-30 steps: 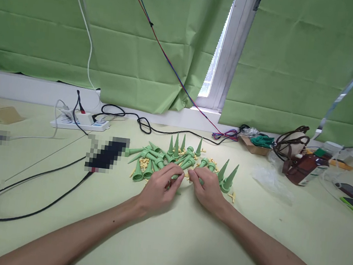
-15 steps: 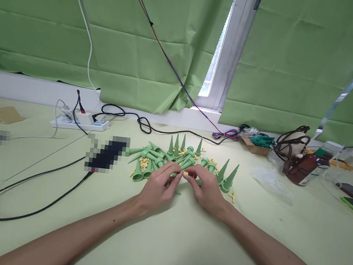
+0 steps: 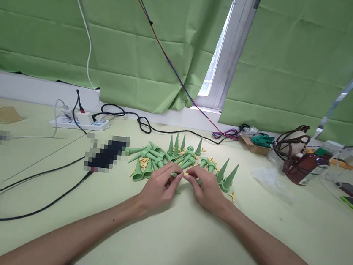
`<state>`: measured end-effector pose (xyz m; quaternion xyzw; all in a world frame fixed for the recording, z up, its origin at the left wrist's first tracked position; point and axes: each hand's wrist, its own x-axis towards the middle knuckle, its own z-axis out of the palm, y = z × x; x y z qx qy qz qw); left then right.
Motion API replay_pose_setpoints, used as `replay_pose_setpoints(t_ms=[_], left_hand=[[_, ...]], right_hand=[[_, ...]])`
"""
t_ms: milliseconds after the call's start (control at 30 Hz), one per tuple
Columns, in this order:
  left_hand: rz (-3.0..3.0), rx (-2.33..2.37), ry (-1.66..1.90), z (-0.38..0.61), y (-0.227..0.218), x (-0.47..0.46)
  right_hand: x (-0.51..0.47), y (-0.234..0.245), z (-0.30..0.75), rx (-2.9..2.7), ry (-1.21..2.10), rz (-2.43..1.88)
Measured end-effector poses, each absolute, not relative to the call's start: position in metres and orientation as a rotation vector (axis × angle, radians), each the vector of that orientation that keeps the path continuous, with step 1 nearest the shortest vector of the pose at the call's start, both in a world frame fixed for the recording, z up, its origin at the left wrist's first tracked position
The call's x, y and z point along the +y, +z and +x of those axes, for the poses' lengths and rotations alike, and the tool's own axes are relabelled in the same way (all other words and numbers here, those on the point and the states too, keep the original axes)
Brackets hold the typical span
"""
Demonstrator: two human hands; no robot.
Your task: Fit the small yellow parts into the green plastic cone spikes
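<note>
My left hand (image 3: 160,184) is closed around a green plastic spike (image 3: 175,174), mostly hidden by the fingers; a green tip shows below the hand. Facing it, my right hand (image 3: 205,190) pinches a small yellow valve piece (image 3: 185,174) between thumb and forefinger. The two sets of fingertips almost meet, with the yellow piece at the spike's end; whether it sits inside cannot be made out. Behind the hands lies a pile of green cone spikes (image 3: 157,160) with small yellow pieces (image 3: 144,163) among them. Several spikes (image 3: 229,179) stand point up.
On the left are a blurred dark device (image 3: 107,154) with a looped black cable (image 3: 23,219) and a white power strip (image 3: 82,124). To the right lie a clear plastic bag (image 3: 271,182), a brown bottle (image 3: 308,168), and a small cardboard box (image 3: 253,146).
My hands stay in nearly the same place. The fingers have shifted slightly, and more of the green spike shows at my left fingertips.
</note>
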<state>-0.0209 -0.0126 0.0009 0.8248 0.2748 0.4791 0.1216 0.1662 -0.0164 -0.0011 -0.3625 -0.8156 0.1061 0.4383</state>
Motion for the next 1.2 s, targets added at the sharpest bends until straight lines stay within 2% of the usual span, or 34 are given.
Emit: replay_pose_setpoints(t_ms=[1200], left_hand=[[2.408,0.860,1.339,-0.0217,-0.0003,-0.0121]], right_hand=[[-0.0162,-0.0035,0.1656,-2.119,0.195,-0.932]])
